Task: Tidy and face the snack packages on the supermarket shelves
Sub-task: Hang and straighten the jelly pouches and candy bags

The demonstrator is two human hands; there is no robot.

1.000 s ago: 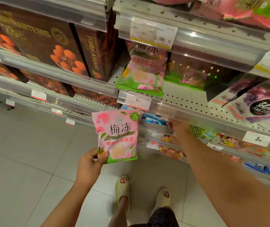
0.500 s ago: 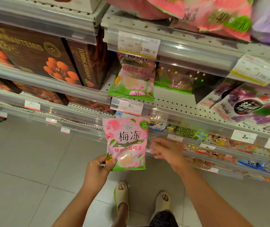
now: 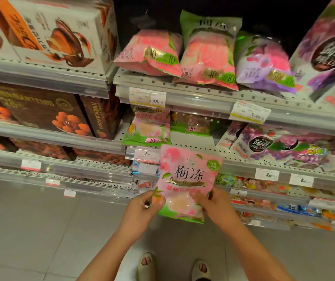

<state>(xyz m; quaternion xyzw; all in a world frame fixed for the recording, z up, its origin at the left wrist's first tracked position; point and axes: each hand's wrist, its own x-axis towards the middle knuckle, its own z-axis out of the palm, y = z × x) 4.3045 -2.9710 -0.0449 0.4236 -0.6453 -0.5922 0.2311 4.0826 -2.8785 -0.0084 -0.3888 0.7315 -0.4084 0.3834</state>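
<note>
Left hand (image 3: 142, 205) and right hand (image 3: 213, 203) are each pinched on a lower corner of the pink pouch (image 3: 186, 179), held upright, label outward, just below its matching pouch (image 3: 147, 128) on the shelf (image 3: 195, 150). Judgement: pouch is best raised level and seated beside that match, face forward.

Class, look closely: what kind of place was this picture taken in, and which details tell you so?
Most likely a supermarket snack aisle. Tiered shelves carry price tags along their front rails, rows of bagged jelly snacks and boxed sweets face outward, and two hands hold one pink packet.
</note>
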